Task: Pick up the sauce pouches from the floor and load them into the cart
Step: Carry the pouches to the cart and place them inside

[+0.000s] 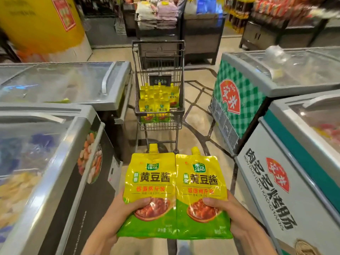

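Two yellow-and-green sauce pouches with spouts are held upright side by side in front of me. My left hand grips the left pouch at its lower part, thumb on the front. My right hand grips the right pouch the same way. Ahead in the aisle stands a grey wire shopping cart. Several identical yellow pouches stand inside its basket.
Chest freezers with glass lids line both sides: grey ones on the left, a green-checked one and a white-and-teal one on the right. The tiled aisle floor runs between them to the cart. Store shelves stand behind.
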Action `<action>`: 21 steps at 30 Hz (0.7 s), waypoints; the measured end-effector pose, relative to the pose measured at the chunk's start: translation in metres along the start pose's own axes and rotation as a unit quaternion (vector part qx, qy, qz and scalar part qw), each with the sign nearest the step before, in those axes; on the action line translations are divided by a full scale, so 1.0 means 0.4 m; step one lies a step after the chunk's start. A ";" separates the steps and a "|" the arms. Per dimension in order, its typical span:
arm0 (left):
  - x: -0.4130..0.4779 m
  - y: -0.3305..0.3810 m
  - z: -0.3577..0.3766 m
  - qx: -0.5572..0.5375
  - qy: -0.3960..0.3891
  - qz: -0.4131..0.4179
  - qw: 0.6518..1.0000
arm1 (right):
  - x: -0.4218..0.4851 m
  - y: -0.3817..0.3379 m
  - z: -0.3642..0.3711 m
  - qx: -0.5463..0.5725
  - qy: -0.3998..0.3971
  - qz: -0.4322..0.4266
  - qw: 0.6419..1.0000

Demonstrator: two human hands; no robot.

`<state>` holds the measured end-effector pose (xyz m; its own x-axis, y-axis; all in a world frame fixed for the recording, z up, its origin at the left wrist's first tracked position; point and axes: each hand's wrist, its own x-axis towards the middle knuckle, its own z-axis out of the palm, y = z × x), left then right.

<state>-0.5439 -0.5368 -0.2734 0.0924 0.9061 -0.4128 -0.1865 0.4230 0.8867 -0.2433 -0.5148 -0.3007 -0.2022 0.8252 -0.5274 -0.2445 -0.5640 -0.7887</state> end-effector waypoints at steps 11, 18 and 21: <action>0.452 0.187 -0.006 -0.002 0.067 0.006 0.998 | 0.471 -0.318 -0.003 -0.038 -0.038 0.003 0.999; 0.675 0.264 -0.062 -0.016 0.086 -0.007 0.996 | 0.704 -0.435 0.035 -0.025 -0.060 0.019 0.998; 0.792 0.298 -0.114 -0.013 0.083 -0.016 0.996 | 0.816 -0.462 0.057 -0.022 -0.052 0.028 0.998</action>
<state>-0.5814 -0.1990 -0.3079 -0.0630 0.8798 -0.4712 -0.2123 0.4495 0.8677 -0.2859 -0.1420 -0.3199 -0.3123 0.7834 -0.5374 -0.1885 -0.6056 -0.7731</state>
